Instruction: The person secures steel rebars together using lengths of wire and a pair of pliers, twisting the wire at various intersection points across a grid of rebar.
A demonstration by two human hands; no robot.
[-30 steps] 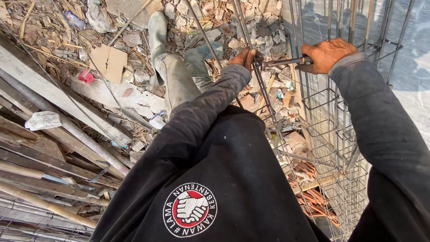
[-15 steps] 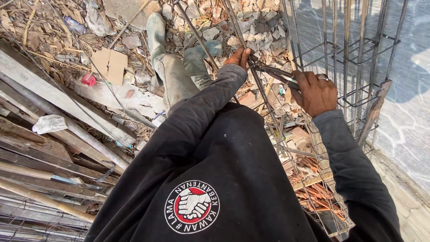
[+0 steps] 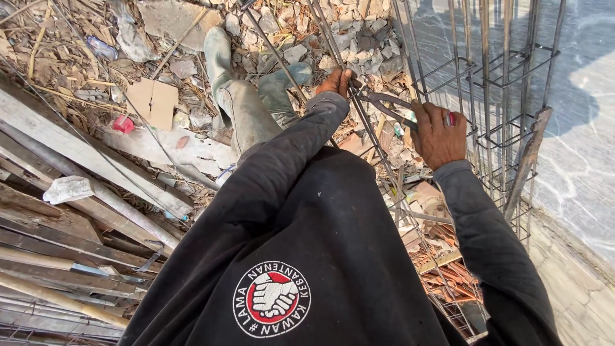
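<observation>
My left hand [image 3: 337, 81] is closed around a long steel bar [image 3: 377, 154] of the rebar cage [image 3: 506, 77] that stands upright in front of me. My right hand [image 3: 438, 133] grips the red-tipped handles of metal pincers [image 3: 384, 104], whose jaws reach the same bar just beside my left hand. Both arms are in black sleeves. Grey trousers and rubber boots [image 3: 218, 54] show below my arms.
Rubble, stones and broken tiles [image 3: 448, 256] cover the ground under the cage. Long timber planks [image 3: 83, 160] and metal pipes [image 3: 57, 301] lie stacked on the left. A cardboard piece [image 3: 150, 102] and a red scrap [image 3: 123, 124] lie among litter. Pale paving [image 3: 576, 192] runs to the right.
My right hand with the pincers has swung down and to the left, from the top of the cage towards my body. My left hand has stayed on the bar.
</observation>
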